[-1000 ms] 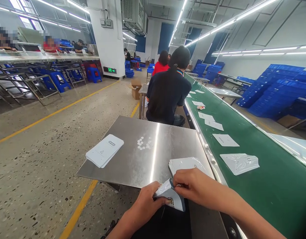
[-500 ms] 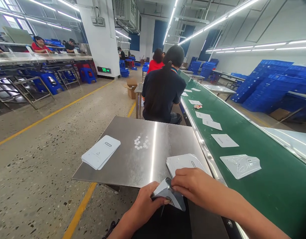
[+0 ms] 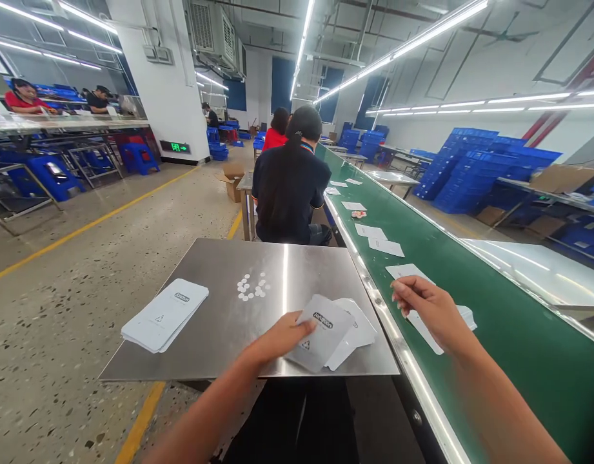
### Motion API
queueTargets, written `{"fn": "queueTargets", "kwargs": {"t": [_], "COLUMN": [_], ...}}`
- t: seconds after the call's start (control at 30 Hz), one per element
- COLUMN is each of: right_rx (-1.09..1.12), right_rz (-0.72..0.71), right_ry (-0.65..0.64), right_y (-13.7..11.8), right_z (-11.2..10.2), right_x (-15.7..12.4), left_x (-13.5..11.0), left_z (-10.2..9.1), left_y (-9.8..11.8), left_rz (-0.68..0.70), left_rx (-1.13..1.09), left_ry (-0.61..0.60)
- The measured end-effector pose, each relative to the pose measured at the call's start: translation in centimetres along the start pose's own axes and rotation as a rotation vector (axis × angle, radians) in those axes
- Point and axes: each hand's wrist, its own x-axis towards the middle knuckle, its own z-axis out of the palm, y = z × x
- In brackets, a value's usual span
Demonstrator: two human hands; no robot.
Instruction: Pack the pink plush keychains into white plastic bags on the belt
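Note:
My left hand is closed on a flat white printed pouch, thumb on top, at the front edge of the metal table. Under and beside it lie more white pouches, fanned out. My right hand is over the green belt, thumb and fingers pinched together; whether something small is between them I cannot make out. Just below that hand lies a white pouch on the belt, partly covered by it. A neat stack of white pouches is at the table's left.
Several small white discs are scattered mid-table. The green conveyor belt runs along my right, with more pouches spaced along it. A seated person is beyond the table. Blue crates are piled past the belt.
My hands have parted. The right hand has let go of the pouch and moved right over the belt. My left hand has brought its pouch flat over the others on the table.

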Motion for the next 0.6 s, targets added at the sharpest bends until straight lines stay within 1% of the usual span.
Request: {"fn": "queueTargets", "kwargs": {"t": [0.07,0.13,0.17,0.2,0.27,0.33,0.43,0.5,0.6], "right_rx": [0.175,0.216,0.152,0.026,-0.275,-0.521,-0.750,-0.917,-1.140], "right_rz": [0.078,0.141,0.170,0.201,0.260,0.310,0.347,0.340,0.302], "right_ry": [0.136,0.280,0.335,0.369,0.382,0.354,0.301,0.224,0.043], "right_y": [3.6,7.3,8.9,10.4,12.7,14.2,15.2,15.4,15.4], "right_z": [-1.5,-2.9,-3.7,-4.4,-5.5,-6.2,-6.5,-6.4,-5.8], "right_x": [1.3,2.4,2.9,3.3,4.0,4.8,6.3,7.5,9.1], "left_x": [3.4,6.5,7.7,8.7,9.7,9.6,8.2,7.1,5.8], "left_z": [-0.1,0.2,0.4,0.7,1.1,1.2,0.7,0.1,-0.8], "left_y": [0.1,0.1,0.1,0.0,-0.2,-0.8,-2.2,-3.2,-4.0], "left_rz": [-0.042,-0.015,0.009,0.039,0.101,0.189,0.296,0.319,0.331], "left_rx": [0.116,0.277,0.329,0.367,0.415,0.497,0.655,0.718,0.736], "left_ry": [-0.063,-0.030,0.005,0.053,0.159,0.280,0.405,0.429,0.451]}}
